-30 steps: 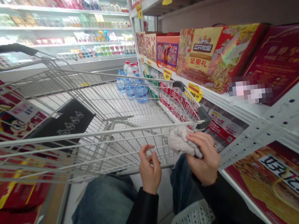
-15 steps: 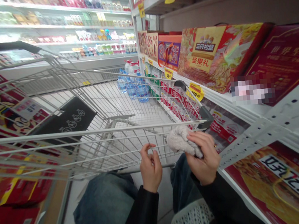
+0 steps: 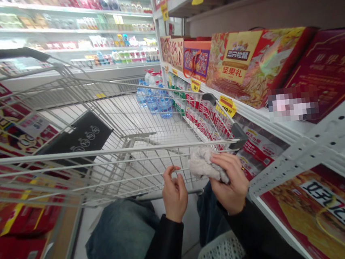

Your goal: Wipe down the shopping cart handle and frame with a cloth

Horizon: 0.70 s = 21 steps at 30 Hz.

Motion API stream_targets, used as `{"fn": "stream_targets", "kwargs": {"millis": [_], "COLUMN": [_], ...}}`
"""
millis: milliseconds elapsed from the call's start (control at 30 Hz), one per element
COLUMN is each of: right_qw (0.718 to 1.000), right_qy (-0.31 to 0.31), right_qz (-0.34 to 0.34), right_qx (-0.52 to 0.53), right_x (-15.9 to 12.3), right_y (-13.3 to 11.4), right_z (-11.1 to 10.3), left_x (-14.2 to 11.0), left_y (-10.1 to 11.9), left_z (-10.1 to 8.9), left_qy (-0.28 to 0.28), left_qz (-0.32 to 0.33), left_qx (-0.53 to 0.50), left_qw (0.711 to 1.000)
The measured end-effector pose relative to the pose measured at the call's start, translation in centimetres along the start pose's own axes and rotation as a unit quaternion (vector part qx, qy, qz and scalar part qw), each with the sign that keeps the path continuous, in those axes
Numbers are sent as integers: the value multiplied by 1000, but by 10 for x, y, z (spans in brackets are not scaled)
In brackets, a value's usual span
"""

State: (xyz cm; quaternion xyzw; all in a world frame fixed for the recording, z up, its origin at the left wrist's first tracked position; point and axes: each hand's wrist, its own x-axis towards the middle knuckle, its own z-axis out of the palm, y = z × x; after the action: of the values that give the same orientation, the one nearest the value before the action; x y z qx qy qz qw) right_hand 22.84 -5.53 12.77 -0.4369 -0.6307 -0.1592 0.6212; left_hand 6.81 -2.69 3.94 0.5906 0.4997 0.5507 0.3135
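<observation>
Your left hand point(image 3: 174, 194) is half-curled and empty beside the shopping cart point(image 3: 71, 154); your right hand point(image 3: 229, 183) firmly grips a fuzzy white cloth point(image 3: 205, 166); a black bag point(image 3: 80, 140) lies in the cart.

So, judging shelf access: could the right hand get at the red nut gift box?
Probably yes: the right hand sits near the shelf, with nothing clearly between it and the red gift box, though it's holding a fluffy cloth.
</observation>
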Motion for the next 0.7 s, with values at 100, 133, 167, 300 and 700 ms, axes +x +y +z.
{"fn": "stream_targets", "kwargs": {"millis": [100, 133, 167, 300, 700], "right_qw": [1000, 1000, 1000, 1000, 1000], "right_qy": [11, 13, 14, 2, 5], "right_qz": [-8, -11, -13, -2, -12], "right_qx": [-6, -7, -8, -3, -6], "right_x": [7, 10, 13, 10, 12], "right_y": [-2, -3, -3, -3, -7], "right_z": [-3, -3, -4, -1, 3], "left_x": [-1, -1, -1, 0, -3], "left_y": [1, 1, 1, 3, 8], "left_z": [0, 0, 0, -2, -3], "left_qy": [1, 2, 3, -4, -18], "left_qz": [-3, -4, -5, -3, 6], "left_qx": [4, 5, 6, 10, 29], "left_qw": [1000, 1000, 1000, 1000, 999]}}
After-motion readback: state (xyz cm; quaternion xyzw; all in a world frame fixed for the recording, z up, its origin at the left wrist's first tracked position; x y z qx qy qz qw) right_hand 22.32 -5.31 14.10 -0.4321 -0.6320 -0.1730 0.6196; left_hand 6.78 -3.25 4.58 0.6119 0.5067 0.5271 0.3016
